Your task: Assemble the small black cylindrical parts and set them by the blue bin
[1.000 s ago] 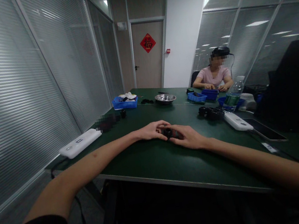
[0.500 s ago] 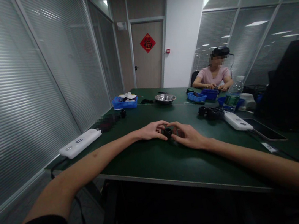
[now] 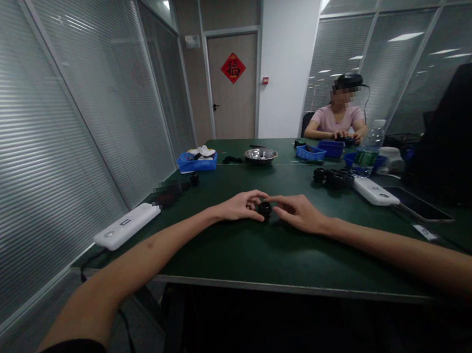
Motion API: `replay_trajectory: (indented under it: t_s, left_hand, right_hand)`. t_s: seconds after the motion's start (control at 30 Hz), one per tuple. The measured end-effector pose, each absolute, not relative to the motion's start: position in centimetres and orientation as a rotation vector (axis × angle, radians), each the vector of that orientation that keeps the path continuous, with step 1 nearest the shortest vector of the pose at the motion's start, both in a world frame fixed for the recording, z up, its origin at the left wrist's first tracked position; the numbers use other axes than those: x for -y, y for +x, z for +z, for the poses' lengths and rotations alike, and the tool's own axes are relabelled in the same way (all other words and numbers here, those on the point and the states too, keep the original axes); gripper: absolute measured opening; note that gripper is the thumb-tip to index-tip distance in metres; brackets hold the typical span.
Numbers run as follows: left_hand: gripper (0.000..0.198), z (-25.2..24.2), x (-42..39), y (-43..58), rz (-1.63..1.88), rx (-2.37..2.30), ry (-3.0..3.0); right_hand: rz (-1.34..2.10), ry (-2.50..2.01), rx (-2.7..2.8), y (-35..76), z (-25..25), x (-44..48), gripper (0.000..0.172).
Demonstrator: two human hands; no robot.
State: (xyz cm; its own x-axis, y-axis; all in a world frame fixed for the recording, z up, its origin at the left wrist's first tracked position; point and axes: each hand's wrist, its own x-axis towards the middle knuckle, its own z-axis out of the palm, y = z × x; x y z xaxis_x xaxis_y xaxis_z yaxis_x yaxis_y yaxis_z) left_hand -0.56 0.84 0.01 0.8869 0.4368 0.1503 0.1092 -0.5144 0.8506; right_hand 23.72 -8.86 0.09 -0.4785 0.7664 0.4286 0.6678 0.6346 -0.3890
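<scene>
Both my arms reach forward over a dark green table (image 3: 250, 259). A small round black part (image 3: 264, 210) sits between my two hands near the table's middle. My left hand (image 3: 236, 207) pinches it from the left with curled fingers. My right hand (image 3: 298, 213) holds it from the right, thumb and forefinger closed on it. What the part is I cannot make out in the dim light.
A white power strip (image 3: 126, 225) lies at the left edge, another white device (image 3: 373, 190) and a phone (image 3: 419, 205) at the right. A pile of black parts (image 3: 331, 176), blue bins (image 3: 197, 161), a metal bowl (image 3: 261, 155) and a bottle (image 3: 368, 148) stand farther back. A person (image 3: 338, 119) sits at the far end.
My right hand's fingers have shifted on the black part, turning it so its round face shows. The hands stay in the same place. The person at the far end moved their hands slightly.
</scene>
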Motion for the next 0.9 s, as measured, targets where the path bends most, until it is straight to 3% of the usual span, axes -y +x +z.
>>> replay_trajectory:
  t_s: [0.37,0.67,0.9]
  left_hand:
    - [0.065,0.48,-0.38,-0.63,0.454,-0.355,2.102]
    - [0.074,0.45,-0.46,-0.5,0.431,-0.418,2.056]
    - [0.074,0.25,-0.59,-0.54,0.429,-0.412,2.078]
  right_hand:
    - [0.201,-1.062,2.432,23.89,-0.29,8.3,0.057]
    - [0.107,-1.047,2.21,24.06,-0.34,8.98,0.028]
    - [0.071,-1.059,2.192,24.14,-0.41,8.85,0.031]
